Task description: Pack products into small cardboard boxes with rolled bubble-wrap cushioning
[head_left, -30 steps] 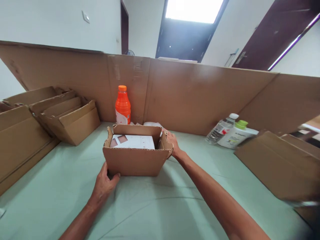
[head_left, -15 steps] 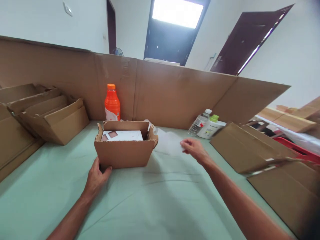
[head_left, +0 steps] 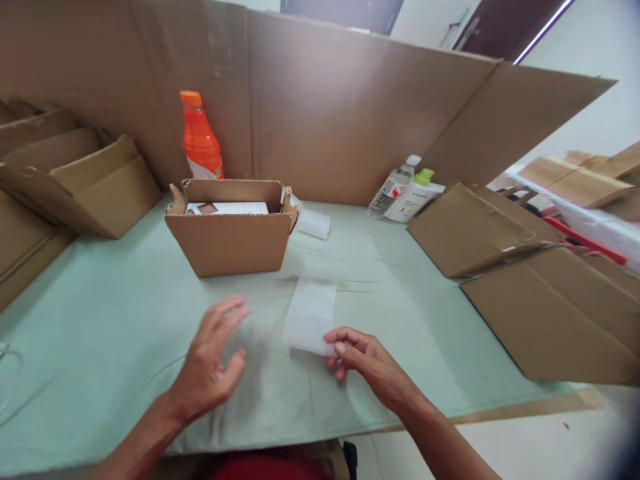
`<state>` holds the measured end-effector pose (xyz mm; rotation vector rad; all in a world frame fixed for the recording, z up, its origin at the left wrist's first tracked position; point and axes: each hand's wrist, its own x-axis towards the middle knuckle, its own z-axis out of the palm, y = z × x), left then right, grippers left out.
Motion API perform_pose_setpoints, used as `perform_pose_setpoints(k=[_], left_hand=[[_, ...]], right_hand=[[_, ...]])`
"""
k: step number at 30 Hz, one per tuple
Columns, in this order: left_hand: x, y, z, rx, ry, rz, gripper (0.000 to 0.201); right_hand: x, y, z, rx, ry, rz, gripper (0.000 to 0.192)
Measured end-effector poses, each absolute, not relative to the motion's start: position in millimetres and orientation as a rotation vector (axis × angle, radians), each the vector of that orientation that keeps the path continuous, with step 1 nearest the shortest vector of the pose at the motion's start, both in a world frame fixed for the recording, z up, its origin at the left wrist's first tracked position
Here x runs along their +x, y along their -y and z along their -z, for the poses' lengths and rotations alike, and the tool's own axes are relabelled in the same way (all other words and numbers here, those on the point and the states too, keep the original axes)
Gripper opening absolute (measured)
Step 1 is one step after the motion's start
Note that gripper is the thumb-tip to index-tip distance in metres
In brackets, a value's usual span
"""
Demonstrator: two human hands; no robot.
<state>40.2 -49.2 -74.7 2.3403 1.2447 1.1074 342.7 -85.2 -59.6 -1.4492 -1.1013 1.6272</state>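
Between thumb and fingers, my right hand (head_left: 363,357) pinches the near corner of a translucent bubble wrap sheet (head_left: 311,313). To the left of the sheet, my left hand (head_left: 213,357) hovers with its fingers apart and nothing in them; it is slightly blurred. Beyond both hands stands an open cardboard box (head_left: 233,241), holding a white flat package (head_left: 240,208) with a brown picture on it. Another piece of bubble wrap (head_left: 315,224) lies at the box's right side, partly hidden by its corner.
An orange bottle (head_left: 203,143) stands behind the box. A clear bottle (head_left: 394,189) and a white bottle with a green cap (head_left: 413,200) lean at the back right. Cardboard boxes flank the table on the left (head_left: 107,190) and right (head_left: 475,230), before a tall cardboard wall (head_left: 330,107).
My left hand has let go of the box's lower left corner and moved nearer with its fingers open. My right hand has brought the bubble wrap nearer, away from the box; the view has tilted down.
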Motion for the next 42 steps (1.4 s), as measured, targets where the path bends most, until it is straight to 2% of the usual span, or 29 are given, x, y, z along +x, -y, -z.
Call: perform_pose_setpoints(k=[4,5,9,11,14,16,20,22,25,27,30,32,34,39,42], left_hand=[[65,68,90,2.398,-0.898,-0.840,0.079],[70,67,93,2.363,-0.878,-0.835,0.075],[80,60,94,2.070,-0.998,-0.753,0.036],[81,59,92,1.922,-1.070,-0.670,0.033],[84,58,90,1.761,-1.153,-0.646,0.044],[87,57,92,1.709,-1.205,-0.674,0.050],[93,55,100,1.738,-1.306,-0.667,0.055],[93,56,103,1.811,-1.378,-0.674,0.053],[90,63,104,2.049,-1.453,-0.849,0.051],[86,71,102,2.282,-1.338,-0.937,0.051],[83,80,97,2.408,-1.098,-0.853,0.046],[82,84,94,2.313,-1.082,-0.803,0.042],[83,84,94,2.212,-1.138,-0.780,0.040],[90,72,103,2.257,-1.336,-0.673,0.039],[93,69,105,2.325,-1.401,-0.699,0.035]], right_hand=[[332,95,68,-1.363,1.080,-1.711,0.042],[332,97,69,-1.346,1.082,-1.737,0.042],[344,107,73,-1.290,1.158,-1.764,0.047],[350,116,74,-1.345,1.278,-1.541,0.045],[351,128,79,-1.419,1.552,-0.865,0.029],[345,130,85,-1.333,1.809,-0.499,0.027],[325,112,101,-1.210,2.320,-0.171,0.039],[319,99,107,-1.250,2.419,-0.078,0.036],[315,84,110,-1.257,2.426,-0.003,0.023],[315,80,108,-1.249,2.392,-0.038,0.020],[317,82,101,-1.271,2.302,-0.263,0.019],[319,88,95,-1.286,2.251,-0.481,0.020],[322,95,91,-1.291,2.200,-0.569,0.021],[326,109,84,-1.261,2.213,-0.098,0.022],[322,108,87,-1.229,2.421,-0.048,0.026]])
